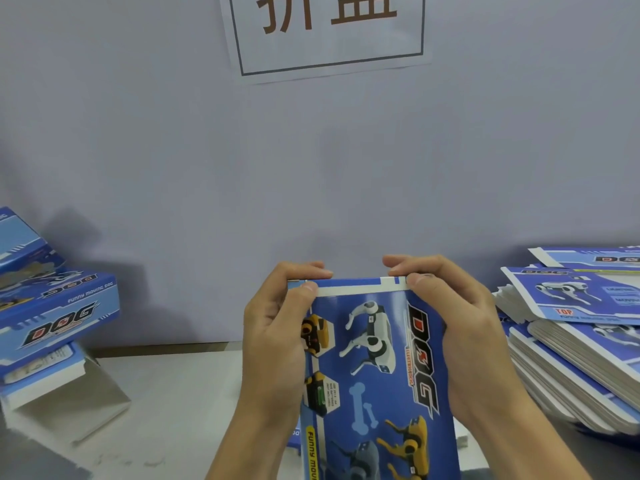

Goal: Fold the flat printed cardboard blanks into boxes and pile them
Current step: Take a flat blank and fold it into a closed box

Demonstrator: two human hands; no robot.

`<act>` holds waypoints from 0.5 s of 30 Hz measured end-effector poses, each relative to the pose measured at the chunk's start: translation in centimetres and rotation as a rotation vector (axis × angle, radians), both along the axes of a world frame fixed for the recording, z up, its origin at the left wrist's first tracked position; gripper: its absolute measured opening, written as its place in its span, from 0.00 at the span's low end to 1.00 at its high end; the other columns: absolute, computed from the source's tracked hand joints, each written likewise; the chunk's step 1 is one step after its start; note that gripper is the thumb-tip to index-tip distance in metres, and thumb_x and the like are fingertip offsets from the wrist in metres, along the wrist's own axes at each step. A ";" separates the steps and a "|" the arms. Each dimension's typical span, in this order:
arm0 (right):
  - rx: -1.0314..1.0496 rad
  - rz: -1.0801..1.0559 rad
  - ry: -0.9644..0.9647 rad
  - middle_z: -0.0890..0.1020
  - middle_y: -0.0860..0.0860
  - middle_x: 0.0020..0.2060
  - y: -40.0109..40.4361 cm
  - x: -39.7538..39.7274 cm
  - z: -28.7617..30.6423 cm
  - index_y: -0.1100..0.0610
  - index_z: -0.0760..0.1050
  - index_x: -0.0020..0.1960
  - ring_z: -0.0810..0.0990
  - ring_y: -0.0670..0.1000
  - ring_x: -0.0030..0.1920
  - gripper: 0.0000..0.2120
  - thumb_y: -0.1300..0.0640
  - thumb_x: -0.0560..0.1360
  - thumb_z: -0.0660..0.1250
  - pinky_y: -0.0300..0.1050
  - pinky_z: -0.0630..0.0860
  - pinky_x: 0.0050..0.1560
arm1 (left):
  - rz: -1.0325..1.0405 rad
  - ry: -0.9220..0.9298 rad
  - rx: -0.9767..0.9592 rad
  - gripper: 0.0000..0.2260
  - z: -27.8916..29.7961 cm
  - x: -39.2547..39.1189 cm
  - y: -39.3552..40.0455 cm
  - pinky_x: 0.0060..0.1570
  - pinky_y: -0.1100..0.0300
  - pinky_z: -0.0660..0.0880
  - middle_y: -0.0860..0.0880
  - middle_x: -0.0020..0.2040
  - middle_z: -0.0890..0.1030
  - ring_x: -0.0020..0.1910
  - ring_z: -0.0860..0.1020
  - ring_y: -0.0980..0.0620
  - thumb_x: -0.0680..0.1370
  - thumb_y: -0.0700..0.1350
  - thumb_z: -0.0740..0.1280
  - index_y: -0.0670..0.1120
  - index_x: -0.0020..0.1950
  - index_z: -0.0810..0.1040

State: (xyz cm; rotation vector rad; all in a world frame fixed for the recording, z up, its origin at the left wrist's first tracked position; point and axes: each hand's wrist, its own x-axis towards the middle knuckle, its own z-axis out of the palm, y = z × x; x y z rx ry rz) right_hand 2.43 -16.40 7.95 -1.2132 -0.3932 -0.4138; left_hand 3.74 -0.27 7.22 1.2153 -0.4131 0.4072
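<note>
The blue printed box (374,368), marked "DOG" with white and yellow robot dogs, is held upright over the table (180,393). The left hand (277,334) and right hand (460,334) each close their grip on its top corners, pinching the white-edged flap.

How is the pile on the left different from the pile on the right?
The left pile is made of folded boxes with full sides, stacked unevenly; the right pile is flat blanks, thin sheets fanned out in layers. The left holds only a few, the right many. Both carry the same blue DOG print and sit on the table.
</note>
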 end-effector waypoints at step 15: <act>-0.077 -0.030 -0.113 0.82 0.45 0.59 0.3 0.2 -0.6 0.46 0.84 0.40 0.85 0.55 0.53 0.05 0.49 0.65 0.78 0.44 0.82 0.39 | 0.031 -0.128 0.033 0.19 0.3 -0.2 0.0 0.37 0.52 0.83 0.58 0.66 0.78 0.65 0.78 0.46 0.61 0.66 0.77 0.55 0.43 0.85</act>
